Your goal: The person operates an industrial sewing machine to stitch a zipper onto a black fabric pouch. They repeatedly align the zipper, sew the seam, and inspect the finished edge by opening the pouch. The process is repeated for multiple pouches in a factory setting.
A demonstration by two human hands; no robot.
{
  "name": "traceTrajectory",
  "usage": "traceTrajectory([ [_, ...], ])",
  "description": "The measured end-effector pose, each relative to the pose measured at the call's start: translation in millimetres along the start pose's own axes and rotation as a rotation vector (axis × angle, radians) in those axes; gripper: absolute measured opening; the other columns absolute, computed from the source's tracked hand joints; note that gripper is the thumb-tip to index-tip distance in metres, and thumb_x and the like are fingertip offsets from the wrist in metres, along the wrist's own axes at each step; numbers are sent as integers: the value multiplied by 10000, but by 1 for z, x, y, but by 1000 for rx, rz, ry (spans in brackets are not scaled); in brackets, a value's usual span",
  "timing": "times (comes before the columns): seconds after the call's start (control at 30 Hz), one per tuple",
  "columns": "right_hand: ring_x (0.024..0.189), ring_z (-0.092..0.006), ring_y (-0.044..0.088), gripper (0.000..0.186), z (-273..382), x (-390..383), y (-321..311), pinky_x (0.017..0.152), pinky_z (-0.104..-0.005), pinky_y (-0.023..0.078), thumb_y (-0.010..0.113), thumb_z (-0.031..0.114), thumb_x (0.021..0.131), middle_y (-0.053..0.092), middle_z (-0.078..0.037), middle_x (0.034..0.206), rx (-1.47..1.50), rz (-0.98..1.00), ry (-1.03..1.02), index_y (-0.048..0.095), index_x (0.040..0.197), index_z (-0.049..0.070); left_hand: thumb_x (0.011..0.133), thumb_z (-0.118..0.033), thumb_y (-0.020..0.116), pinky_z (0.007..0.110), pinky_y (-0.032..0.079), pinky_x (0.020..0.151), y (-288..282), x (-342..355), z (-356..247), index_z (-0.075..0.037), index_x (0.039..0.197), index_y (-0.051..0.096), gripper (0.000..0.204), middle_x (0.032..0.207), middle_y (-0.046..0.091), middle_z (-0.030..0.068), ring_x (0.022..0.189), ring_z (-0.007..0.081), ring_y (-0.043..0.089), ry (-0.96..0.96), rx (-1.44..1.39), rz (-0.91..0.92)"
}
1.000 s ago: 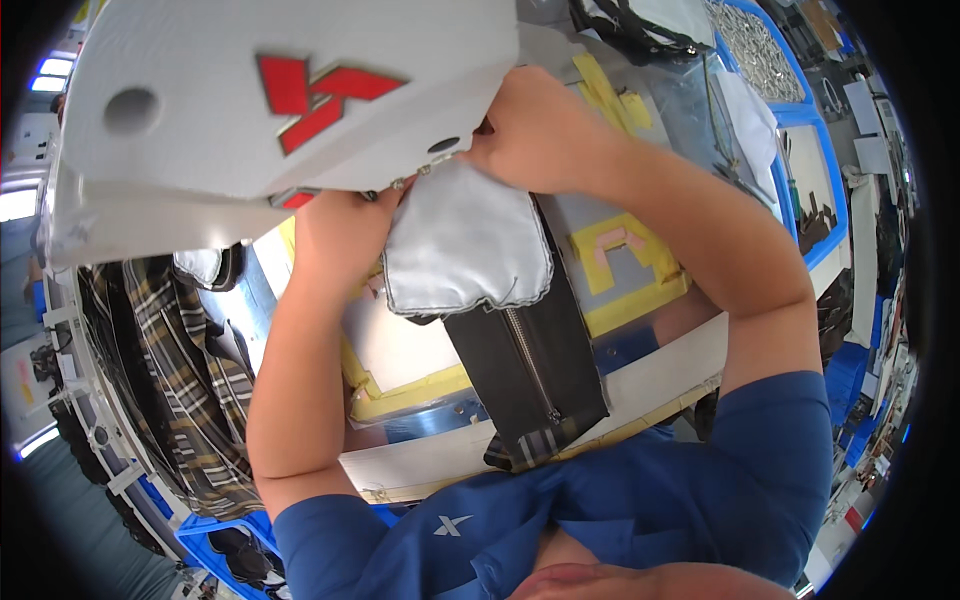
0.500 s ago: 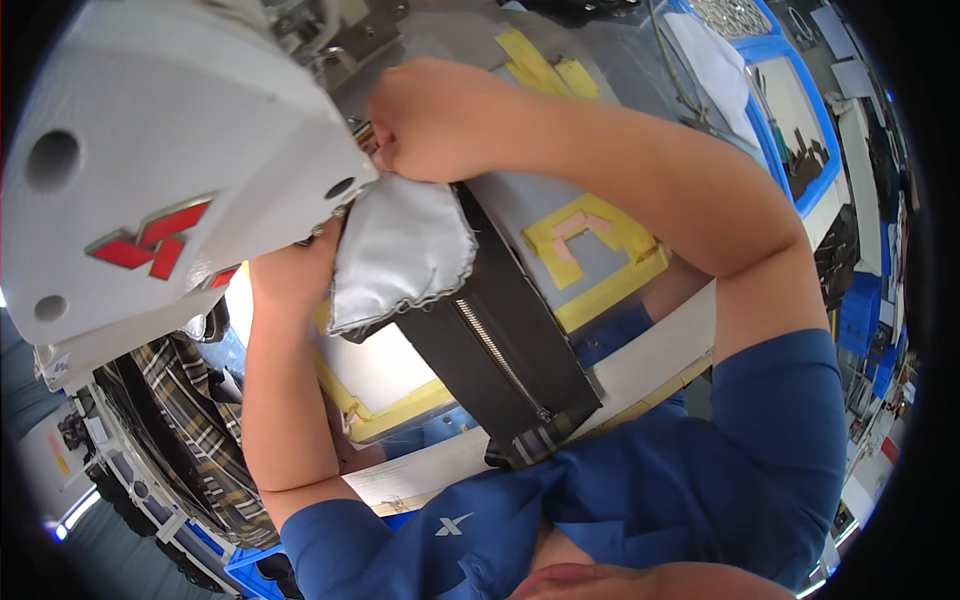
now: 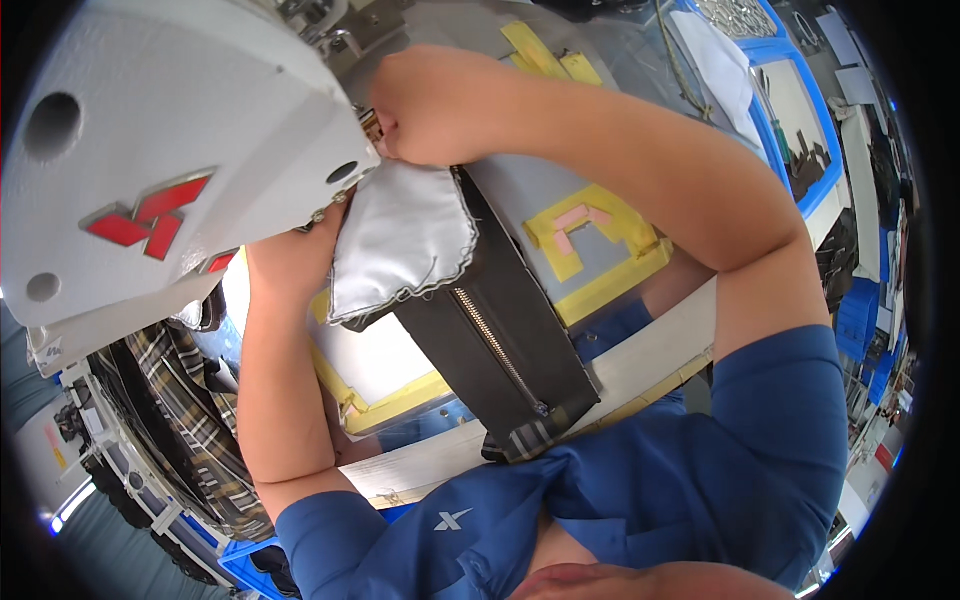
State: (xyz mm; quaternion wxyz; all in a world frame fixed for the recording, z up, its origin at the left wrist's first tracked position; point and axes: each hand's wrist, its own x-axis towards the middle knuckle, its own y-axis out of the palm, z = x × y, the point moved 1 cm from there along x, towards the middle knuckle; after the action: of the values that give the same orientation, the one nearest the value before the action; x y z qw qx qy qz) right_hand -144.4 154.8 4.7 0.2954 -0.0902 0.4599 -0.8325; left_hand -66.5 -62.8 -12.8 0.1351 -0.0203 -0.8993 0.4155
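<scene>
A black fabric piece with a metal zipper runs from the sewing machine down to the table's near edge. Silver-grey lining with a rough stitched edge covers its upper part. My right hand is closed at the upper end of the piece, fingers curled against it beside the machine head. Against the lining's left side lies my left hand, its fingers hidden behind the sewing machine head. The needle area is also hidden there.
Yellow tape marks the work surface around the piece. Blue trays holding small parts and tools stand at the far right. Plaid fabric hangs at the left. A pale table edge runs in front of my body.
The lining and the upper end of the fabric piece have shifted slightly away from me, with my right hand moving along. The view has tilted slightly.
</scene>
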Motion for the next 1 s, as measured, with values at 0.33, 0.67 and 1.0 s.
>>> traceTrajectory([
  [0.33,904,-450,739,248,3,-2,-13,774,-532,593,668,154,762,745,-258,886,-82,57,-51,773,860,-48,868,-100,861,358,565,882,3,-1,5,2,1112,777,277,1020,795,100,923,210,726,-59,22,-4],
  [0.67,949,-428,736,245,-3,-8,-13,832,-500,589,726,231,852,754,-223,906,-41,16,-72,782,874,-7,874,-89,858,350,570,857,4,-7,12,1,1102,784,256,1019,795,91,912,199,728,-90,-25,49],
  [1.0,906,-444,728,208,-16,-7,-1,819,-510,583,696,187,845,742,-233,871,-82,-134,-170,763,844,-10,904,-221,816,383,564,908,1,-6,8,-64,1210,753,349,1142,777,113,1040,271,725,-225,14,149],
])
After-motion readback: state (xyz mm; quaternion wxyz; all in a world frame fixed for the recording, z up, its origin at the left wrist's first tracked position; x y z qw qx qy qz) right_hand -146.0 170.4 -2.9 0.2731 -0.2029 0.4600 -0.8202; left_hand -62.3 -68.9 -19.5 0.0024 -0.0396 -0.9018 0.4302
